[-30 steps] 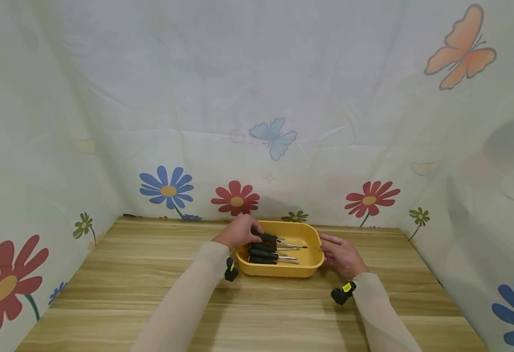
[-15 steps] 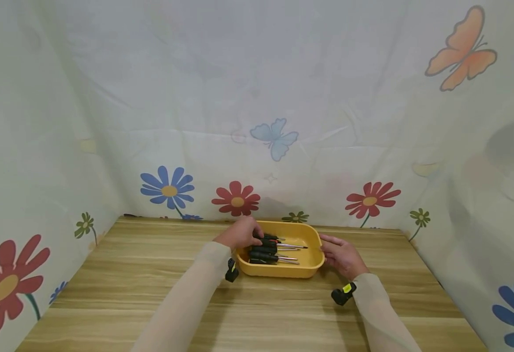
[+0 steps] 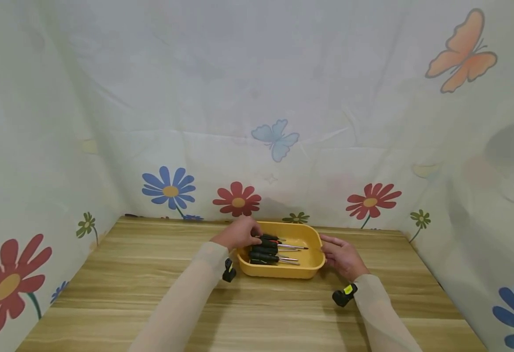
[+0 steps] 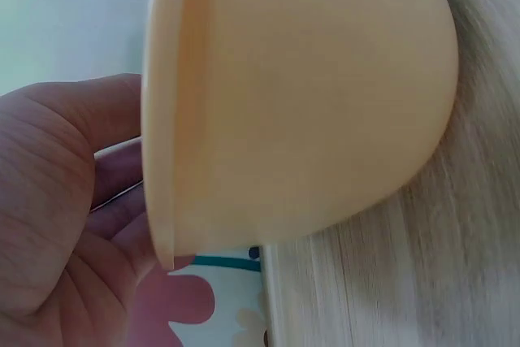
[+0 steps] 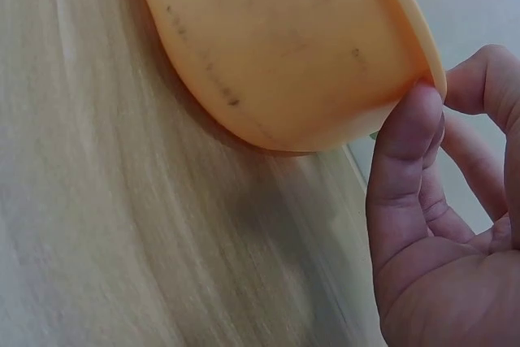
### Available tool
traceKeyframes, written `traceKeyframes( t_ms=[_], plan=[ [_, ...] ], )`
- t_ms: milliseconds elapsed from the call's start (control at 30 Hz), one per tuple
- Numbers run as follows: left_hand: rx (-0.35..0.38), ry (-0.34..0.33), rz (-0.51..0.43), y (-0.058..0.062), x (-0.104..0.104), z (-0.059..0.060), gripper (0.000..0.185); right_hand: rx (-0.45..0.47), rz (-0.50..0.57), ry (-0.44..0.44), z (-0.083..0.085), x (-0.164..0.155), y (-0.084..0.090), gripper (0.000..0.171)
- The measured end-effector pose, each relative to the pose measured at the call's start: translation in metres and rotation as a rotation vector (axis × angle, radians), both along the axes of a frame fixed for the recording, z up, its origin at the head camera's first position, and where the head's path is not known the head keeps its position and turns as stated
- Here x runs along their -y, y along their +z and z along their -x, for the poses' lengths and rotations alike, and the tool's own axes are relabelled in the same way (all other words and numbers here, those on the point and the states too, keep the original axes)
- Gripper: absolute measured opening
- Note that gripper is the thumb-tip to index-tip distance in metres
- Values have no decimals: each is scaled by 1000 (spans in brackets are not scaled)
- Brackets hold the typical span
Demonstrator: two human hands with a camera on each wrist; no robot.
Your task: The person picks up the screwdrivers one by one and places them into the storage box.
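A yellow plastic tray (image 3: 302, 274) stands on the wooden table. Several screwdrivers with black handles (image 3: 264, 256) lie in it side by side, shafts pointing right. My left hand (image 3: 239, 232) reaches over the tray's left rim, its thumb and fingers curled at a screwdriver handle (image 3: 269, 243) near the back of the row. In the left wrist view the tray wall (image 4: 317, 103) hides those fingertips. At the other end my right hand (image 3: 342, 255) pinches the tray's rim; the right wrist view shows the thumb (image 5: 406, 144) against the outer wall.
The wood-grain tabletop (image 3: 257, 313) extends in front of the tray and to both sides. A pale curtain (image 3: 204, 98) printed with flowers and butterflies closes off the back and sides. Each wrist carries a small black camera (image 3: 345, 295).
My left fingers have shifted slightly among the handles, and the rear screwdrivers lie a little differently. My right hand and the tray have stayed in place.
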State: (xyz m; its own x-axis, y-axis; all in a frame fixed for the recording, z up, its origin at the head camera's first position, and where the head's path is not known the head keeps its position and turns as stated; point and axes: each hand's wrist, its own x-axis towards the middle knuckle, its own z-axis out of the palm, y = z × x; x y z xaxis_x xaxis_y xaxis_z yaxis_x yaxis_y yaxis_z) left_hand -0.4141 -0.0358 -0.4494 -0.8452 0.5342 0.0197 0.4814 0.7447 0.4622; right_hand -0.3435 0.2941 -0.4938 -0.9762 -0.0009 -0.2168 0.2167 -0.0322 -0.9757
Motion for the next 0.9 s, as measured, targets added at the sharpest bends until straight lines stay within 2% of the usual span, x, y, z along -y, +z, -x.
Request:
traceKeyframes(
  t_ms=[133,333,500,600,733,800,900],
  plan=[
    [-23,-1,-55,2,4,-3,20,-17,-15,10,0,-3,-2,53],
    [-116,24,-119,0,13,-3,28,-34,-19,29,0,-8,-2,54],
    [-181,-14,-168,5,27,-7,33,-30,-60,23,0,-7,0,52],
    [-231,-29,-161,8,35,-8,34,-20,-72,12,1,-7,1,51],
    [-267,-7,-122,11,44,-11,36,-13,-105,1,1,-7,2,49],
    [-289,3,-92,11,47,-12,37,-17,-136,-4,1,-8,3,48],
    [-319,19,-62,11,52,-15,39,-45,-239,0,0,-10,6,47]
  ],
)
